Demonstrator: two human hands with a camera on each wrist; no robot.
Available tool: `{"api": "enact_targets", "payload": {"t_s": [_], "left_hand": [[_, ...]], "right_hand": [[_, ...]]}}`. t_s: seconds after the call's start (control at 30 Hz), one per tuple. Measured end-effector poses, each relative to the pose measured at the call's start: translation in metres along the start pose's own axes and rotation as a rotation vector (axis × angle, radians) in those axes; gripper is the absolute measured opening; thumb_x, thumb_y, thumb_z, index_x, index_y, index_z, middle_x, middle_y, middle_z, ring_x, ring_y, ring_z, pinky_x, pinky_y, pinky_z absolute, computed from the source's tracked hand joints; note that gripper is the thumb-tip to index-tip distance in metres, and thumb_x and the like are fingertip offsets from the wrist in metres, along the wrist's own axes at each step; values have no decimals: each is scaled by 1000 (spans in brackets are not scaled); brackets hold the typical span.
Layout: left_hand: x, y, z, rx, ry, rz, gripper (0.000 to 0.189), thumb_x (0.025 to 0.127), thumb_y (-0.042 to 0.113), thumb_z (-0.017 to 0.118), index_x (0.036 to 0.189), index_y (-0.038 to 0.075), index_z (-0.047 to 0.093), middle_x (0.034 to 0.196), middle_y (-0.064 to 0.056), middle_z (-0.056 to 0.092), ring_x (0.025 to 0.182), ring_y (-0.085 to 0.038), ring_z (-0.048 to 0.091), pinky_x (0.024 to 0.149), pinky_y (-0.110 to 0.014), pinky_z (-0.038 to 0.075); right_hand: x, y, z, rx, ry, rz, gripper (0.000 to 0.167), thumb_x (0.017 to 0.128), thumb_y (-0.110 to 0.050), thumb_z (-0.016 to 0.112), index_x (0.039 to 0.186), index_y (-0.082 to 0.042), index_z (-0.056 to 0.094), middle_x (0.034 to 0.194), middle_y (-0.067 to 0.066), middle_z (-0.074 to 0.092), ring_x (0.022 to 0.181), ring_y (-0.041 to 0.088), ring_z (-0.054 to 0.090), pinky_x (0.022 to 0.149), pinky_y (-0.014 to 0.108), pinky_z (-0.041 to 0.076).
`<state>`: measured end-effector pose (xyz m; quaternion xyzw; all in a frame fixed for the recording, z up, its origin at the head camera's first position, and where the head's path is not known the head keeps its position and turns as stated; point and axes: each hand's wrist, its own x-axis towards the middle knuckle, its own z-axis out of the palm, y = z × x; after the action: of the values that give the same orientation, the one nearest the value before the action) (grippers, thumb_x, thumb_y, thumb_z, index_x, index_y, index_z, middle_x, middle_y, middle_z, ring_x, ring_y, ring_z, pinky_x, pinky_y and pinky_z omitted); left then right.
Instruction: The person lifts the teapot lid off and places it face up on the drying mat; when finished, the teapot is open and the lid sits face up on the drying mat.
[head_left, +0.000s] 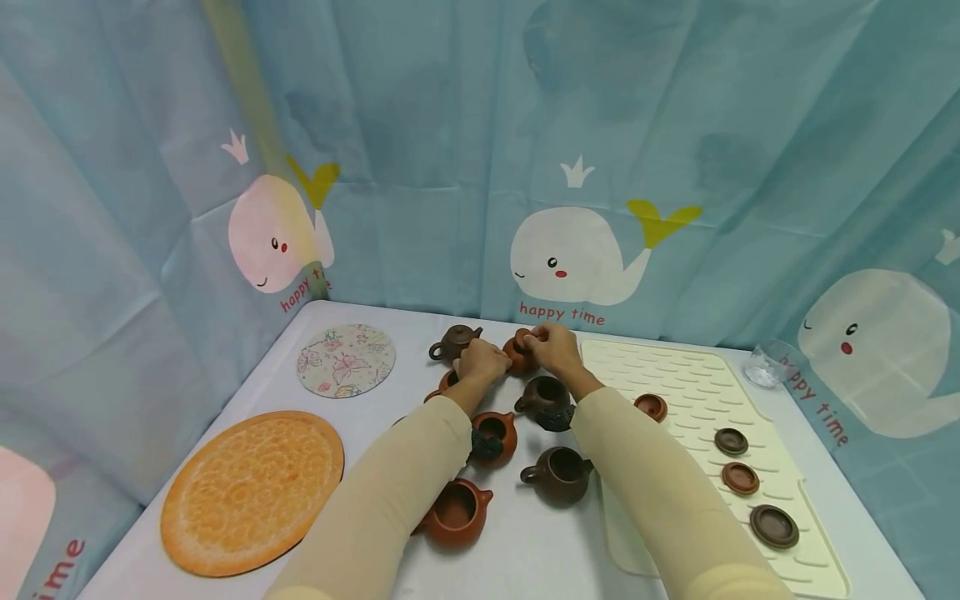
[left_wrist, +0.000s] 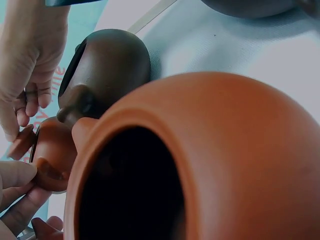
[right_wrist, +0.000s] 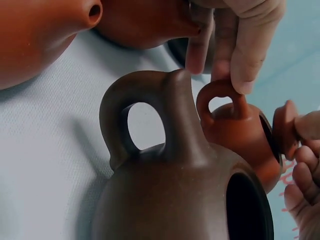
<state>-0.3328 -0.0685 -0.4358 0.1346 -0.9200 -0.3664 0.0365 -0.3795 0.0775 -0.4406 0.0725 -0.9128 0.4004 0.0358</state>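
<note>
At the back of the table, my left hand pinches the handle of a small reddish-brown clay teapot. A matching lid is held between the thumb and fingers of my right hand. In the right wrist view the lid is tilted at the mouth of that teapot, with a dark gap showing between them. A dark brown teapot stands just in front, its mouth uncovered. Behind my left hand is a dark teapot with its lid on.
Several lidless teapots stand nearer me, including a red one and a brown one. On the right, a cream mat bears several lids, one a dark lid. Left lie an orange round mat and a floral round mat; a clear cup stands back right.
</note>
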Motion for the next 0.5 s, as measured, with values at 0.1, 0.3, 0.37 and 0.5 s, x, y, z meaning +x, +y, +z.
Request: {"api": "enact_targets", "payload": {"t_s": [0.1,0.3,0.37,0.5], "left_hand": [[-1,0,0,-1,2,2,15,83,23,75,70,18,75,72,6,67,82,-23,61,85,-44,38],[-1,1,0,-12,-4,-4,14,84,23,75,71,19,75,74,7,67,85,-24,61,86,-43,37],[-1,1,0,-9,-7,-11,14,84,24,74,71,19,75,75,7,67,86,-23,61,86,-43,36],[-1,2,0,-1,-13,-18,14,85,24,74,72,19,76,76,7,68,86,-23,61,86,-44,36]], "right_hand": [[-3,-1,-2,20,46,10,21,92,-27,65,96,-6,69,95,9,66,85,24,58,69,36,48],[-5,-1,-5,167,61,63,18,86,-23,65,89,-6,69,86,8,65,77,23,59,64,32,47],[-7,-3,-5,279,44,89,17,84,-20,64,89,-3,67,83,9,64,76,23,60,68,36,49],[-10,-8,-7,537,19,153,15,83,-11,63,91,2,64,83,12,61,74,23,60,80,46,51]]}}
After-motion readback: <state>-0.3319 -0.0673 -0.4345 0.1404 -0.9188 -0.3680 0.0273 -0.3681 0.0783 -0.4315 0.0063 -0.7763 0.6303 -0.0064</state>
